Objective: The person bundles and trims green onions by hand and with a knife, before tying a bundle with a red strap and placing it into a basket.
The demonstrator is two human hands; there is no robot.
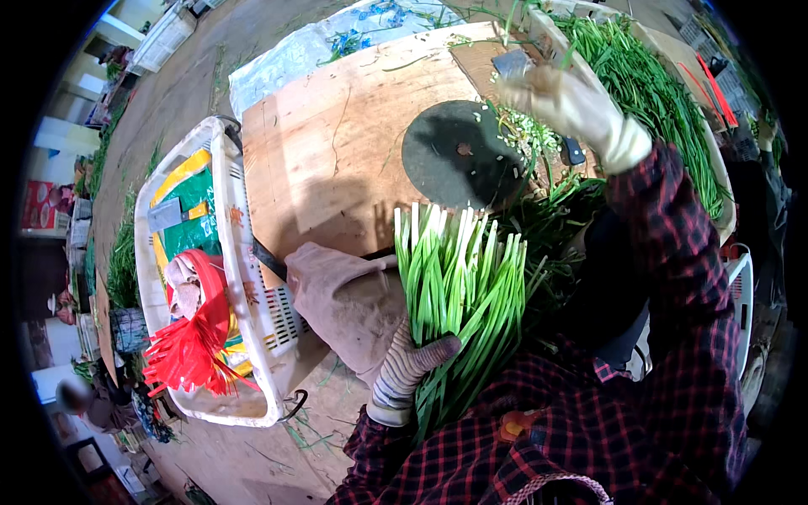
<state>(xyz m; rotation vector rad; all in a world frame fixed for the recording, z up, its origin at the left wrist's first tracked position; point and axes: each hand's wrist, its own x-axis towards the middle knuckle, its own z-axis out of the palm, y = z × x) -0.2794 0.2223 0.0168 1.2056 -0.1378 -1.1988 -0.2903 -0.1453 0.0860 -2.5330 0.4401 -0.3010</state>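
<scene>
My left hand [407,376], in a striped knit glove, is wrapped round a thick bunch of garlic chives [463,286]. Their pale cut ends point away from me and the green leaves hang down against my plaid jacket. My right hand [560,105], in an off-white glove, is raised over the far right of the wooden board; motion smears its fingers. Beneath and beside it lie chopped pale stem ends [526,130], a grey metal blade [511,62] and a dark handle [573,151]. Whether blade and handle belong together is hidden.
A round dark mat [461,153] rests on the wooden board [311,126]. At right, a crate [725,198] holds more chives. The white basket [261,337] at left carries a cleaver [166,215] and red plastic ties [198,358]. A brown cloth [345,303] drapes near my left hand.
</scene>
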